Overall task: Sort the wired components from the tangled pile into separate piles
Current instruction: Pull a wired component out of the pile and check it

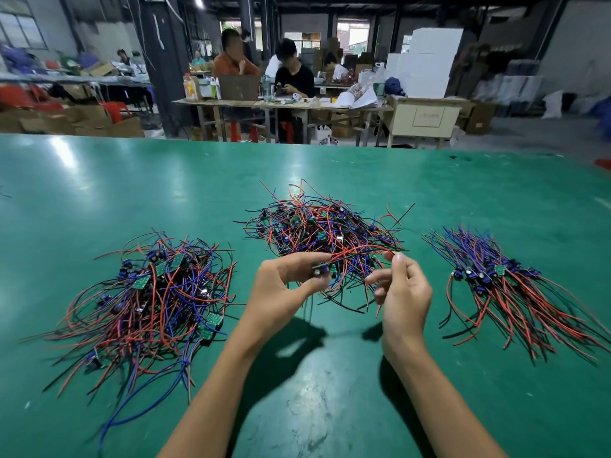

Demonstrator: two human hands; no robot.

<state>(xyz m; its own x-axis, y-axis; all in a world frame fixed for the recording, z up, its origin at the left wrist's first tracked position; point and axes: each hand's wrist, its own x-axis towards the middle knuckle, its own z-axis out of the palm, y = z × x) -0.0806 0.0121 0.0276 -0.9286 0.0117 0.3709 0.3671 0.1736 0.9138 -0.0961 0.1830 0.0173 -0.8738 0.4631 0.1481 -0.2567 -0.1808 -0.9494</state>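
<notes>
Here the left hand (281, 285) is pinching a small wired circuit board (322, 270) just before the tangled pile (325, 233), while the right hand (401, 285) fingers are clamping its red wire (360, 248) above the green counter (99, 180).

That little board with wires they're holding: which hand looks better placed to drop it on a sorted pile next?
Probably the left hand: it grips the board, while the right hand only pinches a red wire. The left pile lies beside it.
</notes>
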